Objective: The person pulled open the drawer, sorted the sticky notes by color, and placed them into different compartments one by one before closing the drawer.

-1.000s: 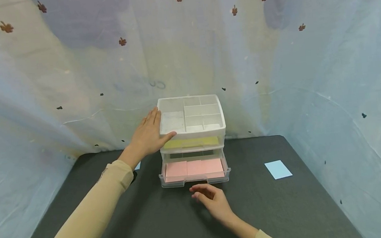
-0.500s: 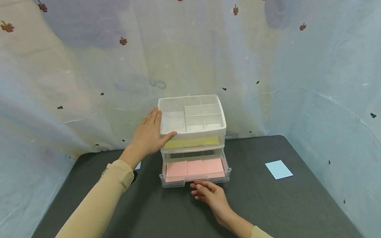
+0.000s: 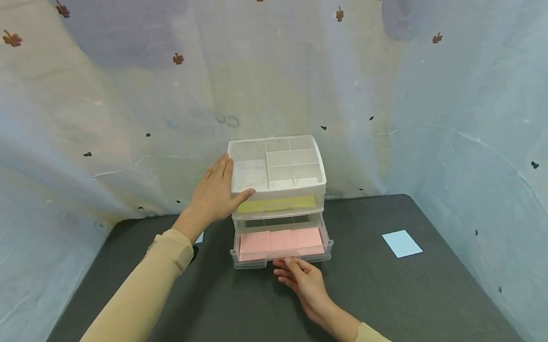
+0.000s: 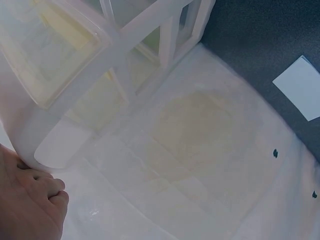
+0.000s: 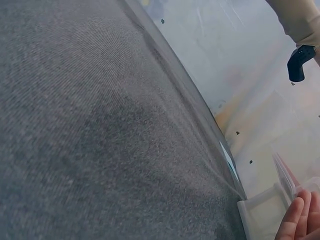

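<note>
A white plastic drawer organizer (image 3: 278,192) stands on the dark table, with small compartments in its top. Its lower clear drawer (image 3: 243,265) is pulled out and holds several pink paper squares (image 3: 280,240). Yellow paper (image 3: 277,205) shows in the closed drawer above. My left hand (image 3: 214,193) rests against the organizer's left side with straight fingers, thumb over the front corner. At the lower drawer's front cutout, my right hand (image 3: 307,283) pinches the edge between thumb and fingers. The right wrist view catches only its fingertips (image 5: 302,212) at the drawer's edge.
A light blue paper square (image 3: 402,243) lies on the table to the right. Another blue piece (image 3: 200,237) is partly hidden behind my left wrist. A patterned curtain (image 3: 264,73) hangs around the back and sides of the table (image 3: 208,309).
My right hand has moved up slightly to the lower drawer's front edge, and its fingers have closed on it. The left hand stays on the organizer, and the drawer has not visibly moved.
</note>
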`<action>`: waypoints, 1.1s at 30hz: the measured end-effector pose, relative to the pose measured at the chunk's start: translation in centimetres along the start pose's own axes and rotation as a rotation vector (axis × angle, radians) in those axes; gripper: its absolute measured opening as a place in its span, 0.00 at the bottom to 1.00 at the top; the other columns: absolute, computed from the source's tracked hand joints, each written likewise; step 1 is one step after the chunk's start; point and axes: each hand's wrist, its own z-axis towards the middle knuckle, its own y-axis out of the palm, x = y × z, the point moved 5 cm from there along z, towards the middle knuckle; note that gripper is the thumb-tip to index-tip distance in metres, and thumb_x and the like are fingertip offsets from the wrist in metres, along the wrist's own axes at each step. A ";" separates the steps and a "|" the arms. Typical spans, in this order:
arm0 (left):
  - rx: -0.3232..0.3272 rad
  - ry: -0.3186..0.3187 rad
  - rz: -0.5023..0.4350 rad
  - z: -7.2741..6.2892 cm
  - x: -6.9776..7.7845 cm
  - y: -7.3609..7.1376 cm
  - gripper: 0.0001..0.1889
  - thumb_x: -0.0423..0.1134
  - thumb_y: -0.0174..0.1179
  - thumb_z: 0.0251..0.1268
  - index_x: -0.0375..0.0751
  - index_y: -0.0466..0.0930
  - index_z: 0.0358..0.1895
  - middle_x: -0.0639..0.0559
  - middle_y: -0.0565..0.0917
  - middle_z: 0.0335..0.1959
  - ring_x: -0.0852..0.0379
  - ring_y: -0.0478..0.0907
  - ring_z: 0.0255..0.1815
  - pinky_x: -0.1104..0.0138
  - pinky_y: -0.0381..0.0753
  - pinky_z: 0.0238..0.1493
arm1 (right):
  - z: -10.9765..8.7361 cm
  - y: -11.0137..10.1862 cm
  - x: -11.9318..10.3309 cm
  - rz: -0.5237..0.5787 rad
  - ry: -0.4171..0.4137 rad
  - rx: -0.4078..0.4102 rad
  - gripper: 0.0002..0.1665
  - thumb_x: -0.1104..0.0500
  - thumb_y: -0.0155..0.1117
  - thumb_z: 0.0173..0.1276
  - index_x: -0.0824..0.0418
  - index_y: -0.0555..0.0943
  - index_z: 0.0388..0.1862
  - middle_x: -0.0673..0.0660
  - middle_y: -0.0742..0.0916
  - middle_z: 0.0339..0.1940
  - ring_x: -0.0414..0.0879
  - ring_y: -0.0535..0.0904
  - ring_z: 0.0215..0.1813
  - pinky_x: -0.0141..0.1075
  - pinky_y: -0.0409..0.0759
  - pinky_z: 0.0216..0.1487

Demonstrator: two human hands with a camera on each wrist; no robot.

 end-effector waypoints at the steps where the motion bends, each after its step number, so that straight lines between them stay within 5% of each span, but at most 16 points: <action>1: -0.001 -0.001 -0.001 0.0 0.0 0.0 0.57 0.74 0.45 0.75 0.30 0.36 0.84 0.37 0.36 0.86 0.41 0.37 0.87 0.47 0.44 0.84 | 0.0 0.0 0.0 -0.002 -0.004 0.001 0.19 0.59 0.58 0.83 0.75 0.81 0.58 0.62 0.90 0.52 0.43 0.89 0.47 0.34 0.87 0.51; 33: 0.006 -0.003 -0.006 0.0 -0.1 0.1 0.56 0.73 0.46 0.74 0.30 0.38 0.84 0.37 0.37 0.86 0.41 0.37 0.87 0.47 0.46 0.84 | 2.4 0.8 -0.6 0.008 -0.020 0.039 0.20 0.60 0.57 0.83 0.76 0.80 0.59 0.61 0.91 0.50 0.42 0.89 0.44 0.32 0.87 0.47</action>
